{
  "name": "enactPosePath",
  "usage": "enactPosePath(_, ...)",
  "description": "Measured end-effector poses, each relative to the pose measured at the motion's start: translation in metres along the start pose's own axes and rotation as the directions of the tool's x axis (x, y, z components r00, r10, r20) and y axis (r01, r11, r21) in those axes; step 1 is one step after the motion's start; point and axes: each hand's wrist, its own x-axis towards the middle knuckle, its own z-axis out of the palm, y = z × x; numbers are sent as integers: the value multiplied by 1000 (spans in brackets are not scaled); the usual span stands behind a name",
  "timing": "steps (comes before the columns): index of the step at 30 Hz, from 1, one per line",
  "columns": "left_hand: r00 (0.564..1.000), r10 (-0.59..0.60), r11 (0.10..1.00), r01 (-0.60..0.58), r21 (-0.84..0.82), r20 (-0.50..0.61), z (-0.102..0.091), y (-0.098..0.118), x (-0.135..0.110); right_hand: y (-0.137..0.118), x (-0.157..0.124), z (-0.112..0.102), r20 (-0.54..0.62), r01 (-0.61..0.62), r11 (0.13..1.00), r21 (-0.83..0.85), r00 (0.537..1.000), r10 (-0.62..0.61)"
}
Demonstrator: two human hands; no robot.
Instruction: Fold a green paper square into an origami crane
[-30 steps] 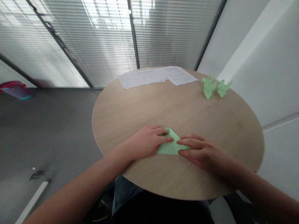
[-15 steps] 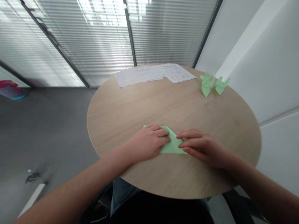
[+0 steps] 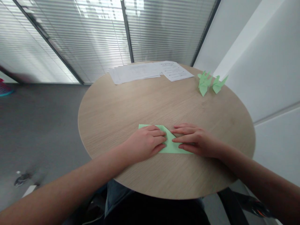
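Note:
A folded sheet of light green paper [image 3: 169, 144] lies flat near the front of the round table, with a slanted edge on its right side. My left hand [image 3: 148, 140] rests palm down across its left part, fingers stretched out. Over the right end lies my right hand [image 3: 193, 139], its fingers extended flat along the slanted edge. The fingertips of the two hands point toward each other with a strip of green paper showing between them. Parts of the sheet under both hands are hidden.
Folded green paper cranes [image 3: 203, 83] stand at the table's back right, by the white wall. Printed white sheets [image 3: 138, 72] lie along the far edge of the wooden table [image 3: 131, 103]. Window blinds are behind it. A pink and blue basket [image 3: 5, 89] is on the floor at far left.
My right hand has flattened and moved onto the paper's right part, its fingers nearer my left hand. The left hand stays on the sheet. The whole view has shifted slightly.

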Motion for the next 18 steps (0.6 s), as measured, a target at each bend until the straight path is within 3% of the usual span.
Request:
enactPosePath(8, 1000, -20, 999, 20, 47, -9, -2, 0, 4, -2, 3, 0, 7, 35, 998, -60, 999, -35)
enactPosePath(13, 999, -29, 998, 31, 59, -21, 0, -1, 4, -1, 2, -3, 11, -1, 1000, -3, 1000, 1)
enactPosePath(18, 999, -49, 997, 49, 64, -10, 0, -2, 2, 0, 0, -12, 88, 11, 998, 54, 996, -16)
